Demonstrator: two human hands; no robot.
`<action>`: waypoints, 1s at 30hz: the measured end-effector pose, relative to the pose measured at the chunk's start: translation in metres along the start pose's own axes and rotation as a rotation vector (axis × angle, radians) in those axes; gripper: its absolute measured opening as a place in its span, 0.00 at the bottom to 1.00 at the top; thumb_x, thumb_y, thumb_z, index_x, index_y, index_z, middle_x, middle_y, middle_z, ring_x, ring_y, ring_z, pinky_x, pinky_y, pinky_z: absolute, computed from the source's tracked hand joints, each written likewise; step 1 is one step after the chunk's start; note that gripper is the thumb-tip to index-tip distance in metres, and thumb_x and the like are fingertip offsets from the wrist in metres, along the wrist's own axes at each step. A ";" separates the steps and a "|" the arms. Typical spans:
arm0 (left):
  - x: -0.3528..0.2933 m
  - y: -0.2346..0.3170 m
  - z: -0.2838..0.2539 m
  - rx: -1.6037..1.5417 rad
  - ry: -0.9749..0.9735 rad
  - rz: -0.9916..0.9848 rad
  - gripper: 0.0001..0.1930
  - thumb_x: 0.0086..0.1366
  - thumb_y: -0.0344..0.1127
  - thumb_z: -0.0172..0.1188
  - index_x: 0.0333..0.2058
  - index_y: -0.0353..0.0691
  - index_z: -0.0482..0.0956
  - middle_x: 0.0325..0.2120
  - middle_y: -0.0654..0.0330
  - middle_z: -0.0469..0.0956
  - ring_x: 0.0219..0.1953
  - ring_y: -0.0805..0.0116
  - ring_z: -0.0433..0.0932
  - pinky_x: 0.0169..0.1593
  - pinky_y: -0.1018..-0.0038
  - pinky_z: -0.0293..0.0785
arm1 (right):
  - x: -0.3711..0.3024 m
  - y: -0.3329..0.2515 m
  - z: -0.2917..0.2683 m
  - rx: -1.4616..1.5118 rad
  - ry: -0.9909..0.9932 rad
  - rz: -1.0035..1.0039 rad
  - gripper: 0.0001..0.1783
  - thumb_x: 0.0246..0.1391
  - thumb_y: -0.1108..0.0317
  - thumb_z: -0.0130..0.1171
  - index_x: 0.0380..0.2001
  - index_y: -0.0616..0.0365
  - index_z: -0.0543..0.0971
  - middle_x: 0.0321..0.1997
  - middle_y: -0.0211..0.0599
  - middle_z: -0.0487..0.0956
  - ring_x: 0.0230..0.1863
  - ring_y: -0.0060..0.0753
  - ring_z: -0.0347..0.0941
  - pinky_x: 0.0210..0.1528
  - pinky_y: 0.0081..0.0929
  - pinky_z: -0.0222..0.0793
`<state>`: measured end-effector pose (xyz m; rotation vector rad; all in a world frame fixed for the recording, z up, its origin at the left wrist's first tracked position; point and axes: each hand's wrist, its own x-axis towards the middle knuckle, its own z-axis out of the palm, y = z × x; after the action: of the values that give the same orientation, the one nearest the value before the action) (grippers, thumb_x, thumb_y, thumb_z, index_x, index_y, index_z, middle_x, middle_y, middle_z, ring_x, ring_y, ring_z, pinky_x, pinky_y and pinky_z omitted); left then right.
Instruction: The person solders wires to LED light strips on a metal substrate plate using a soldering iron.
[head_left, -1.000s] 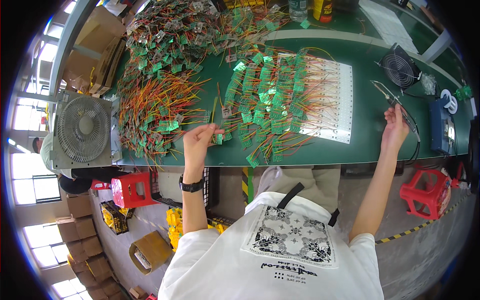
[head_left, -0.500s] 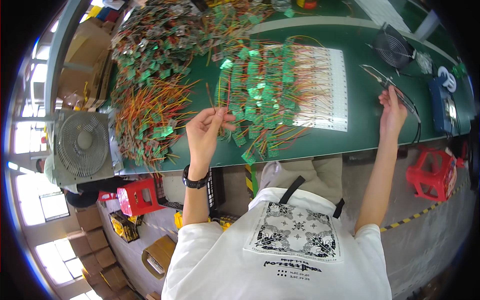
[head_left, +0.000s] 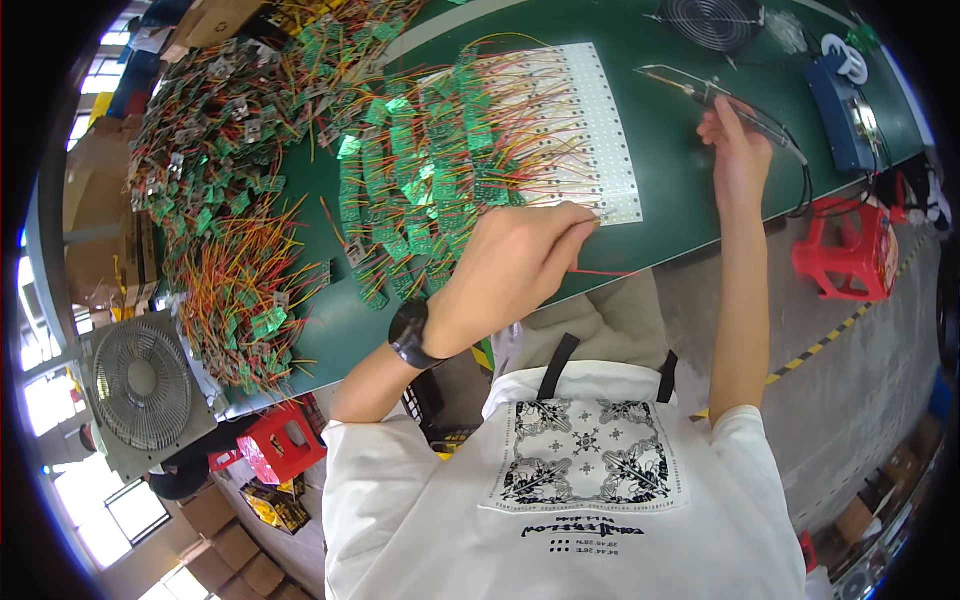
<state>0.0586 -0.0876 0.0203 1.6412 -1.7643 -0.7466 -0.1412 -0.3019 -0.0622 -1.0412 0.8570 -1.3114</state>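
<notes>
My left hand (head_left: pixel 525 255), with a dark watch on its wrist, is pinched closed at the lower right corner of the white perforated board (head_left: pixel 610 150). A red wire (head_left: pixel 605 272) sticks out from beneath it; the pinching fingertips mostly hide what they hold. Rows of small green circuit boards (head_left: pixel 425 180) with red and yellow wires lie left of and under this hand, their wires reaching over the white board. My right hand (head_left: pixel 738 140) is closed round a soldering iron (head_left: pixel 715 95), whose thin metal tip points left, above the green table.
A large heap of wired circuit boards (head_left: pixel 215 130) covers the table's left side. A black fan (head_left: pixel 710 20) stands at the back, and a blue soldering station (head_left: pixel 840 110) with a white reel is at the right. A grey fan (head_left: pixel 140 375) and red stools (head_left: pixel 845 250) stand near the table edge.
My left hand has moved right, from beside the circuit-board rows to the white board's corner. The right hand still holds the soldering iron. The whole view has shifted and turned.
</notes>
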 end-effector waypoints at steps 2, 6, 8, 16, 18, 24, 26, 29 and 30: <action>0.009 -0.024 0.017 0.154 0.146 0.244 0.05 0.59 0.28 0.59 0.33 0.36 0.81 0.24 0.58 0.78 0.19 0.62 0.76 0.24 0.72 0.71 | -0.001 0.000 0.000 -0.047 -0.044 -0.016 0.13 0.55 0.70 0.60 0.41 0.68 0.76 0.29 0.39 0.78 0.26 0.25 0.74 0.28 0.18 0.67; 0.017 -0.041 0.025 0.379 0.117 0.304 0.06 0.55 0.30 0.62 0.33 0.39 0.82 0.20 0.61 0.75 0.19 0.61 0.75 0.22 0.70 0.70 | -0.001 0.001 -0.002 -0.082 -0.057 -0.022 0.13 0.55 0.70 0.61 0.40 0.68 0.76 0.28 0.39 0.78 0.26 0.25 0.74 0.28 0.18 0.65; 0.018 -0.043 0.028 0.391 0.127 0.323 0.06 0.54 0.30 0.63 0.32 0.40 0.82 0.19 0.62 0.75 0.19 0.62 0.75 0.22 0.70 0.70 | -0.002 0.001 -0.002 -0.076 -0.042 -0.023 0.13 0.54 0.70 0.61 0.40 0.68 0.76 0.28 0.39 0.78 0.26 0.26 0.74 0.27 0.19 0.65; 0.019 -0.060 0.027 0.244 0.189 0.309 0.05 0.49 0.30 0.65 0.28 0.41 0.83 0.20 0.63 0.77 0.19 0.67 0.76 0.23 0.74 0.72 | -0.014 -0.004 0.004 -0.215 -0.012 -0.118 0.13 0.54 0.72 0.61 0.39 0.69 0.76 0.26 0.42 0.78 0.22 0.28 0.74 0.25 0.20 0.66; 0.019 -0.063 0.028 0.214 0.199 0.305 0.05 0.49 0.29 0.65 0.28 0.41 0.83 0.20 0.63 0.77 0.19 0.66 0.76 0.23 0.73 0.72 | -0.025 -0.004 0.003 -0.216 -0.047 -0.162 0.13 0.53 0.73 0.61 0.39 0.71 0.76 0.25 0.43 0.78 0.21 0.29 0.74 0.23 0.21 0.66; 0.018 -0.068 0.027 0.173 0.190 0.307 0.05 0.48 0.28 0.66 0.27 0.40 0.82 0.20 0.62 0.78 0.19 0.66 0.76 0.23 0.73 0.72 | -0.061 -0.019 -0.022 -0.149 -0.302 -0.051 0.13 0.54 0.76 0.58 0.41 0.72 0.73 0.24 0.45 0.77 0.19 0.32 0.74 0.20 0.24 0.67; 0.019 -0.068 0.028 0.171 0.174 0.300 0.05 0.47 0.28 0.66 0.27 0.40 0.82 0.20 0.62 0.78 0.19 0.66 0.76 0.23 0.73 0.72 | -0.067 -0.017 -0.029 -0.101 -0.418 0.002 0.13 0.53 0.76 0.58 0.41 0.72 0.73 0.24 0.45 0.77 0.19 0.32 0.74 0.19 0.23 0.68; 0.020 -0.071 0.030 0.175 0.188 0.319 0.05 0.48 0.27 0.65 0.27 0.40 0.82 0.20 0.62 0.77 0.19 0.66 0.76 0.23 0.73 0.72 | -0.069 -0.012 -0.033 -0.145 -0.421 0.053 0.13 0.52 0.76 0.59 0.40 0.72 0.72 0.24 0.44 0.77 0.19 0.32 0.74 0.19 0.22 0.69; 0.020 -0.071 0.030 0.175 0.196 0.326 0.05 0.47 0.27 0.65 0.27 0.40 0.82 0.20 0.61 0.77 0.19 0.66 0.76 0.23 0.73 0.72 | -0.069 -0.013 -0.033 -0.154 -0.411 0.060 0.13 0.51 0.77 0.59 0.40 0.72 0.72 0.24 0.44 0.77 0.19 0.32 0.74 0.19 0.22 0.69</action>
<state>0.0814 -0.1127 -0.0520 1.4274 -1.9304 -0.2804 -0.1828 -0.2366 -0.0661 -1.3387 0.6752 -0.9438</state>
